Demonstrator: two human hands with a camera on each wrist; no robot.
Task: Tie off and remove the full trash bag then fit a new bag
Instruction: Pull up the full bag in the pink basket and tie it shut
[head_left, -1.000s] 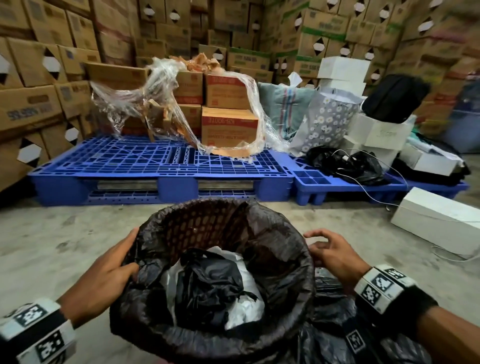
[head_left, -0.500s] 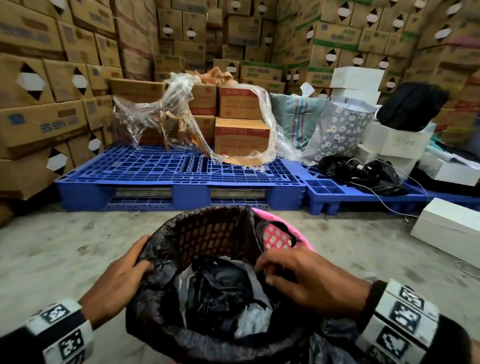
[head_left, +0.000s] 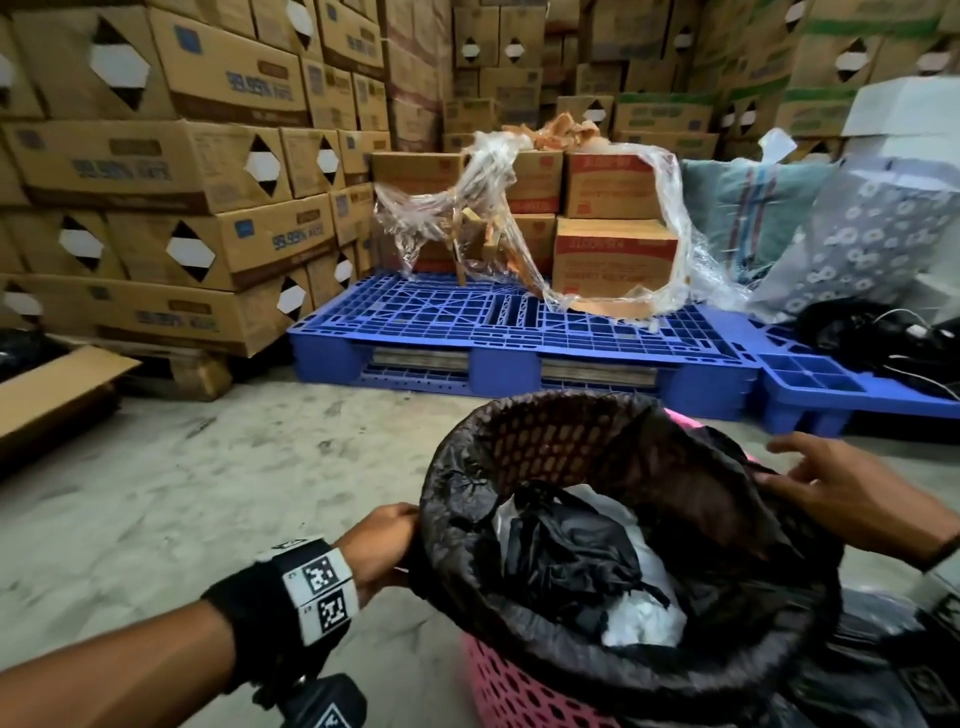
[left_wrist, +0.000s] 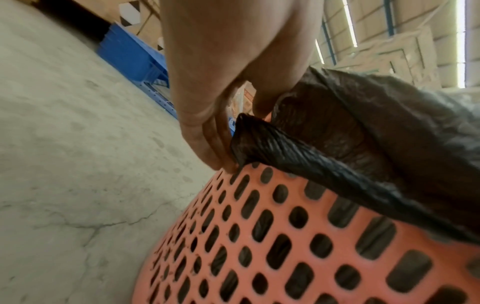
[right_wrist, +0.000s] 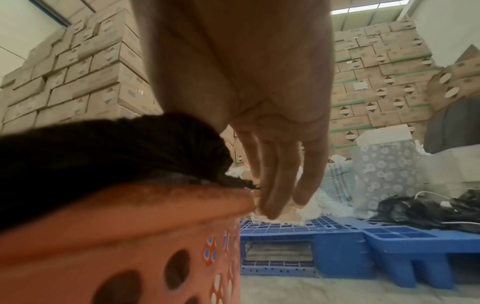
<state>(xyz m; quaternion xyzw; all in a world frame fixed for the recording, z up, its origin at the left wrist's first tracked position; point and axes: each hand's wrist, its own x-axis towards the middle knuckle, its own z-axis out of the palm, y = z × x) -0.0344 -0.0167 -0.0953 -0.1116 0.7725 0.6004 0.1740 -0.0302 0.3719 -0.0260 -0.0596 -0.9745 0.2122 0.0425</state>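
2 hands are working the rim, and I am reading them from left to right. My left hand (head_left: 382, 545) is pinching a twisted fold of the black trash bag (head_left: 670, 519) at the near-left edge of the pink basket (head_left: 524, 691); the wrist view is showing the fingers (left_wrist: 207, 142) curled round that bunched film just above the perforated wall. In the middle, the bag is sitting inside the basket, its top partly peeled off the rim, with crumpled black and white plastic waste (head_left: 582, 566) lying loose in it. On the right, my right hand (head_left: 836, 493) is resting on the bag edge, thumb side hidden against the film and the other fingers hanging nearly straight past the rim; I cannot tell whether it is actually gripping anything.

I am judging the film to be thin, soft and slippery, easy to stretch or tear if pulled from 1 point. The load is looking light, mostly scrunched plastic. I am planning to gather wide handfuls at opposite sides of the mouth, bunch them together above the waste, and lift straight up so the basket's holes are not snagging the film.
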